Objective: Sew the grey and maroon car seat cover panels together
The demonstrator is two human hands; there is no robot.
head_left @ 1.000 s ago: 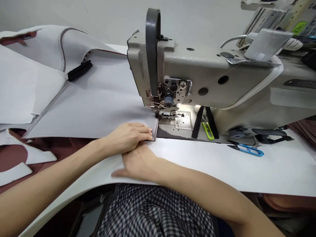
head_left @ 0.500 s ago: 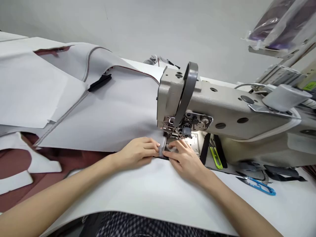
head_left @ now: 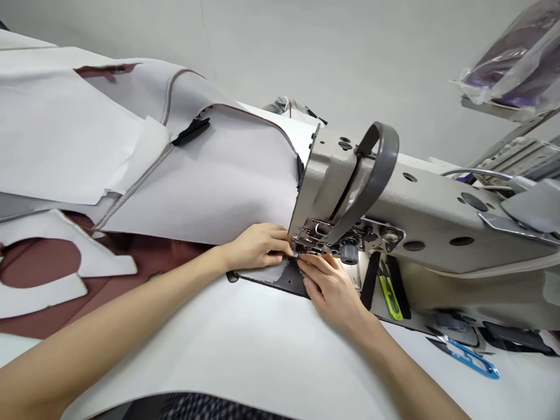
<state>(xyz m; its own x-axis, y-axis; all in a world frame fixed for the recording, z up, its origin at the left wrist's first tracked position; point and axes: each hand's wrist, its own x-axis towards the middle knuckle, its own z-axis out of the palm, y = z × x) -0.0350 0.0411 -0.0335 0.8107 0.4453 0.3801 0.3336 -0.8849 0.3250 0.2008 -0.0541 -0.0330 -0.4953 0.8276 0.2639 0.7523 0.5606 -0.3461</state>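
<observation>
Grey wall [head_left: 262,46] at back, white tabletop [head_left: 236,338] below, w/ a sewing mach. [head_left: 341,169] coming in from the right; its far end is cut off by the frame edge. Needle & foot mostly hidden behind the mach. head and fingers, so can't make out the exact stitch pt. A clear plastic bag [head_left: 516,64] up top right is cut off too; contents purplish, o/w unclear. Bundle [head_left: 293,108] behind the mach. is part-hidden, hard to ID. Checked cloth [head_left: 210,408] at the bottom: just a sliver shows.

Grey fabric [head_left: 231,192] lies left of the mach. head, near corner at the foot; black tab [head_left: 191,132] on its seam, white sheet [head_left: 79,140] over its far-left part. Maroon fabric [head_left: 161,256] underneath, w/ white cut-out [head_left: 105,265] on top.

L hand [head_left: 258,248]: palm down at the fabric's near edge, fingers together & slightly bent, tips by the foot. R hand [head_left: 330,280]: fingers close together, bent, tips under the mach. head & just beside the L fingertips. Can't tell if either one pinches the edge or only presses it.

L forearm [head_left: 144,309] slants up from bottom left, R forearm [head_left: 402,356] from bottom right; wrists approx. straight, hands nearly meeting. Green snips [head_left: 391,298] & blue snips [head_left: 470,356] lie right of the R hand.
</observation>
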